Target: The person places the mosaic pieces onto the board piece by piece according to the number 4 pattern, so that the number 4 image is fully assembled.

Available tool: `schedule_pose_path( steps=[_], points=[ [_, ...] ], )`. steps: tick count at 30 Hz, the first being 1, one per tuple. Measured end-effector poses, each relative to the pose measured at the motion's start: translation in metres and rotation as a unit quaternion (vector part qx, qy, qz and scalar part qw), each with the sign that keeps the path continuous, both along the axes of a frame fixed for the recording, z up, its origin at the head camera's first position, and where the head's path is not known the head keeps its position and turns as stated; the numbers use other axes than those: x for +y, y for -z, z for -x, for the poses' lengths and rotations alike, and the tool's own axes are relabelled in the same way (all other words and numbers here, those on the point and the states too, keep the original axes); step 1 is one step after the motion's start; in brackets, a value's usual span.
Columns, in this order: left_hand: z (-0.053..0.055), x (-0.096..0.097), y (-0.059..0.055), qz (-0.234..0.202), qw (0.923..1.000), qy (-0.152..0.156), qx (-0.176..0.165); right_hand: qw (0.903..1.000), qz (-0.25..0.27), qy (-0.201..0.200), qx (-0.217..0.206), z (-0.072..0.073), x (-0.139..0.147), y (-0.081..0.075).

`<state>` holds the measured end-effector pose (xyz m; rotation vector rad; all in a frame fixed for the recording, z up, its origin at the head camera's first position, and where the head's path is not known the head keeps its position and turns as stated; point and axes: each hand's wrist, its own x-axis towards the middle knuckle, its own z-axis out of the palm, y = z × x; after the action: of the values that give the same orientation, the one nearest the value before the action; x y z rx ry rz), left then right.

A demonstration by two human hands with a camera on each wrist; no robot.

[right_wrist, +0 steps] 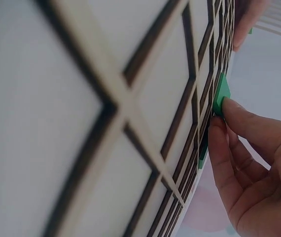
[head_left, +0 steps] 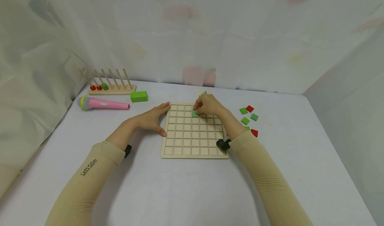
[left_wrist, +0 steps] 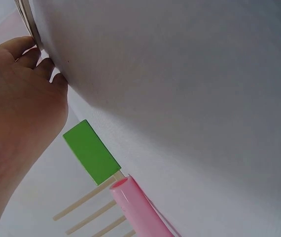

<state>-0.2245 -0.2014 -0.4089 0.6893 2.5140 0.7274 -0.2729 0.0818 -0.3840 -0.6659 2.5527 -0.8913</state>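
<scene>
A square wooden grid board (head_left: 186, 142) lies flat on the table. Over one of its upper middle cells my right hand (head_left: 210, 105) pinches a teal-green square tile (head_left: 195, 114) between thumb and fingers. In the right wrist view that tile (right_wrist: 222, 91) is tilted, its edge at the grid. Another green tile (right_wrist: 203, 154) shows lower down at the grid, partly behind the fingers. My left hand (head_left: 150, 118) touches the board's left side, thumb and fingers spread apart. The left wrist view shows its fingertips close by the board's edge (left_wrist: 27, 19).
Several red and green tiles, such as a red tile (head_left: 254, 132), lie right of the board. A small patterned grid card (head_left: 199, 93) sits behind it. At the back left are a pegged wooden stand (head_left: 112, 91), a green block (head_left: 139, 96) and a pink toy microphone (head_left: 109, 104).
</scene>
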Motion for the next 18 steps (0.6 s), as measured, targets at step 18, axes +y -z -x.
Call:
schedule_pose_path(
  steps=[18],
  points=[
    [0.0009,0.0,0.0005,0.002,1.0,-0.004,-0.005,0.9999,0.001,0.004,-0.012,-0.0023,-0.003,-0.0084]
  ],
)
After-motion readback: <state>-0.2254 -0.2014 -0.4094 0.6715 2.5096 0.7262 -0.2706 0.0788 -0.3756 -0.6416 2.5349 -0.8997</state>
